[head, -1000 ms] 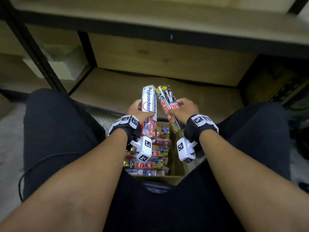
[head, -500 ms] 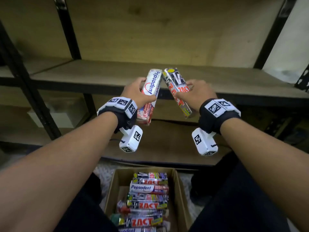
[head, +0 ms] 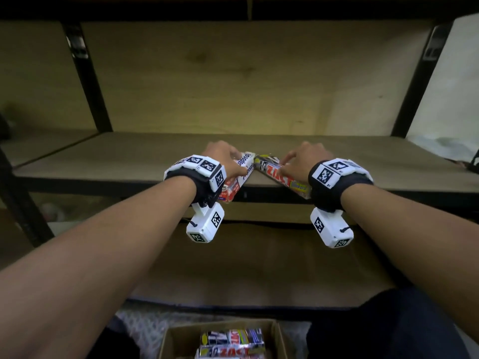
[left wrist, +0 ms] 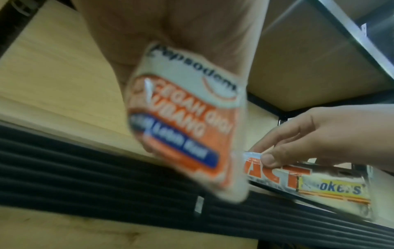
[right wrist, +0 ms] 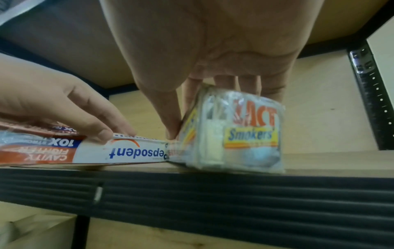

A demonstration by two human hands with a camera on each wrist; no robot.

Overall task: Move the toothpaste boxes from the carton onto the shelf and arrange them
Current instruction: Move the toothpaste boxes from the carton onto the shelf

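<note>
1. Where the frame ends nearest the person, the carton holds more toothpaste boxes.
2. Farther up, the left hand grasps the Pepsodent box – the right hand grasps the Zact Smokers box.
3. Both boxes lie at the shelf's front edge, far ends touching, near ends overhanging.

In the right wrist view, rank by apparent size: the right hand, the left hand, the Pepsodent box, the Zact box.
Largest to smallest, as they look:
1. Right hand, enlarged by nearness to the camera.
2. White and red Pepsodent toothpaste box and left hand: alike, both cut off at the frame edge, unranked.
3. Silver Zact Smokers toothpaste box, seen end-on.
</note>
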